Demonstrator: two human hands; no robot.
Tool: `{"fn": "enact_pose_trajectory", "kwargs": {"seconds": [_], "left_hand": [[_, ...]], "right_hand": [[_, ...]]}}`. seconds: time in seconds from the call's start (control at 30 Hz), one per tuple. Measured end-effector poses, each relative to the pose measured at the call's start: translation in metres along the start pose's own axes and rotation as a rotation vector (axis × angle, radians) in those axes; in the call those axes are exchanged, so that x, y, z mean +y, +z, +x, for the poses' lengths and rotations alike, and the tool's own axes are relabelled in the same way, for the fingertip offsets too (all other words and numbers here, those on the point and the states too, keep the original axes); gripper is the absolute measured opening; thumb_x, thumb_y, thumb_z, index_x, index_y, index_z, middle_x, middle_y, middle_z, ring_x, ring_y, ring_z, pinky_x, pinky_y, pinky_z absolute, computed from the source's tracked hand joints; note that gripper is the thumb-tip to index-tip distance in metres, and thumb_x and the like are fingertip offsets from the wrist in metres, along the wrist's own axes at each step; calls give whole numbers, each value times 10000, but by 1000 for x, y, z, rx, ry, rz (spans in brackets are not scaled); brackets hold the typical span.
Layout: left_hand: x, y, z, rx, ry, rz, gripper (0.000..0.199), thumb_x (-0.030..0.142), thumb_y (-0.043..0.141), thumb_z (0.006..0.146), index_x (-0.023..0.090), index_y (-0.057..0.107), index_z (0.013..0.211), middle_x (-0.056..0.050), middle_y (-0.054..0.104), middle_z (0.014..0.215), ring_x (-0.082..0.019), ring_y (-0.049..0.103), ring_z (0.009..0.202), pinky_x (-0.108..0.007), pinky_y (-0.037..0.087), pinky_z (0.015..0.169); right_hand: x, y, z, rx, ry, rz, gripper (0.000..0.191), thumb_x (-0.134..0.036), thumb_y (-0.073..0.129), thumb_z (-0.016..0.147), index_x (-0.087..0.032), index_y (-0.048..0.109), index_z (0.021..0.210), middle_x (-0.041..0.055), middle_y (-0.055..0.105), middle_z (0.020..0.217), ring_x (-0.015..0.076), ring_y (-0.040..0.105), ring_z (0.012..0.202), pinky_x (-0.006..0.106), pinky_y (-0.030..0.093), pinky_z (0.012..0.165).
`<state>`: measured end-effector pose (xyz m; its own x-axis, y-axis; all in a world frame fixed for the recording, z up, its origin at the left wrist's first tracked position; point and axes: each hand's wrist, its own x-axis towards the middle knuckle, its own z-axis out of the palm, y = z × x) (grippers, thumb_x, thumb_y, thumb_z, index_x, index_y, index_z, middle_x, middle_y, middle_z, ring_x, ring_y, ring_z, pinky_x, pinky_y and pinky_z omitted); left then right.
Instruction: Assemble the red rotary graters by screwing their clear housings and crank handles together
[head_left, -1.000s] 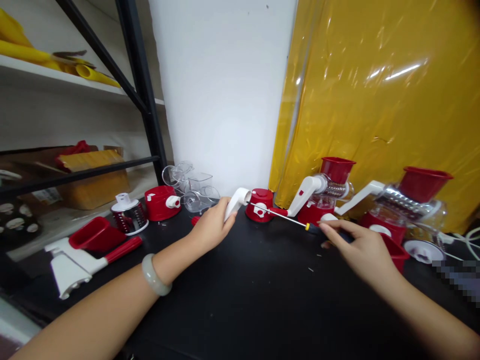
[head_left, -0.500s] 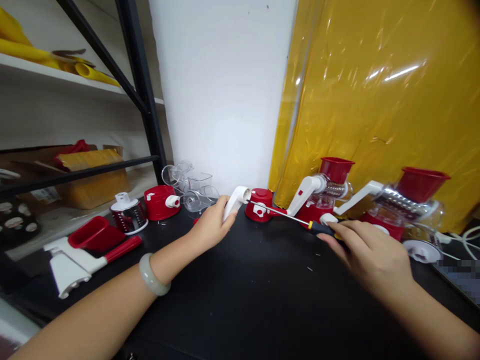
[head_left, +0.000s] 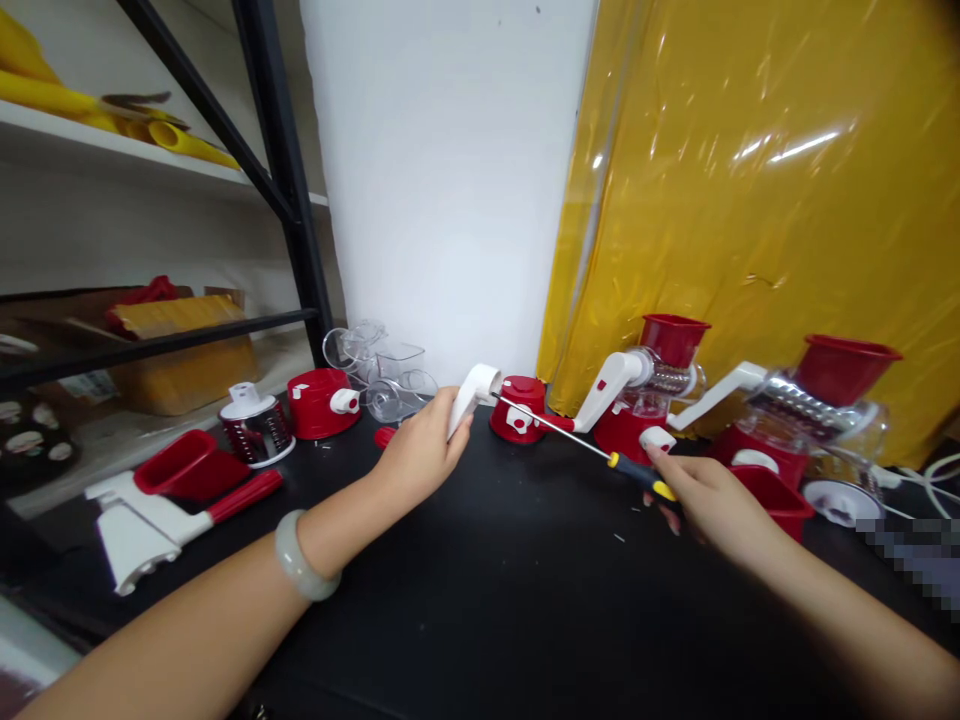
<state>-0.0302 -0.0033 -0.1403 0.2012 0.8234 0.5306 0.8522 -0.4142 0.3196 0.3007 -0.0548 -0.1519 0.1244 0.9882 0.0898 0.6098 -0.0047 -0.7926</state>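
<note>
My left hand (head_left: 424, 445) is wrapped round a white plastic crank handle (head_left: 474, 390), whose round open end faces right. A screwdriver (head_left: 634, 470) with a dark blue and yellow handle has its tip at that round end. Around the screwdriver's handle are the fingers of my right hand (head_left: 701, 500), partly hidden behind it. Just behind the screwdriver's shaft stands a small red base (head_left: 517, 408) with a white knob.
Two assembled rotary graters (head_left: 671, 345) (head_left: 847, 370) stand at the right. Along the left are a red base (head_left: 322, 405), a grater drum (head_left: 257, 430), a red hopper (head_left: 191, 465), a white body part (head_left: 139, 535) and clear housings (head_left: 390, 380). A black shelf frame (head_left: 281, 150) rises behind.
My right hand has shifted its hold on the screwdriver, with the fingers now lower beneath the handle. The handle tilts down slightly more, and a red hopper behind the hand has come into view.
</note>
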Motion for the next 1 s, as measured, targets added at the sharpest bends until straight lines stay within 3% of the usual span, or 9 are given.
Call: {"fn": "enact_pose_trajectory", "kwargs": {"seconds": [0.2, 0.33, 0.4, 0.47, 0.6, 0.67, 0.7, 0.83, 1.0], "left_hand": [[-3, -2, 3, 6, -6, -22, 308, 379, 421, 980, 177, 463, 1208, -127, 702, 919, -320, 709, 825, -368, 466, 688], [-1, -1, 1, -18, -36, -156, 315, 408, 446, 971, 182, 462, 1189, -90, 684, 851, -280, 687, 741, -334, 455, 645], [0, 0, 0, -29, -49, -238, 325, 424, 451, 970, 181, 457, 1186, -70, 671, 812, -258, 672, 690, -320, 453, 627], [1, 0, -1, -16, -53, -278, 338, 430, 456, 968, 178, 454, 1194, -64, 666, 803, -251, 665, 676, -320, 456, 628], [0, 1, -1, 40, -28, -211, 339, 407, 454, 965, 175, 464, 1213, -97, 682, 887, -279, 678, 762, -348, 459, 667], [0, 2, -1, 50, -9, -146, 330, 389, 443, 966, 174, 466, 1215, -116, 687, 934, -296, 683, 807, -366, 459, 692], [-1, 3, -1, 47, -3, -120, 325, 383, 437, 967, 174, 466, 1214, -123, 688, 947, -302, 684, 820, -371, 458, 698], [-3, 4, 1, 15, -7, -90, 319, 383, 426, 971, 172, 462, 1207, -136, 689, 950, -313, 691, 834, -372, 457, 694], [-3, 2, 3, -15, -77, -223, 321, 403, 444, 965, 181, 449, 1196, -68, 664, 805, -254, 658, 655, -327, 446, 615]], "right_hand": [[4, -3, -9, 586, -725, -566, 507, -561, 407, 1034, -189, 647, 787, 63, 651, 660, 223, 624, 588, 316, 423, 552], [4, -15, -13, 702, -1124, -586, 211, -404, 694, 950, -199, 676, 992, 78, 688, 839, 234, 641, 732, 352, 506, 692], [2, -16, -12, 757, -1115, -431, 209, -389, 762, 898, -233, 675, 1006, 63, 670, 859, 232, 636, 745, 360, 518, 692], [1, -14, -9, 791, -969, -201, 301, -470, 794, 846, -245, 659, 994, 56, 656, 860, 245, 652, 761, 370, 537, 672], [6, -8, 1, 397, -470, 266, 577, -723, 415, 965, -197, 624, 1079, 41, 660, 685, 202, 574, 448, 340, 469, 418], [8, -7, 3, 269, -305, 237, 663, -733, 283, 988, -182, 652, 1009, 25, 618, 565, 183, 499, 351, 313, 387, 350], [9, -7, 3, 311, -294, 151, 646, -738, 321, 976, -187, 660, 961, 27, 617, 562, 189, 521, 374, 309, 390, 363], [7, -8, -3, 705, -574, -163, 443, -653, 529, 943, -221, 624, 968, 68, 692, 826, 247, 678, 704, 336, 517, 563], [1, -8, -11, 665, -1154, -278, 177, -317, 741, 892, -264, 620, 1009, 38, 654, 921, 215, 651, 790, 349, 542, 694]]}}
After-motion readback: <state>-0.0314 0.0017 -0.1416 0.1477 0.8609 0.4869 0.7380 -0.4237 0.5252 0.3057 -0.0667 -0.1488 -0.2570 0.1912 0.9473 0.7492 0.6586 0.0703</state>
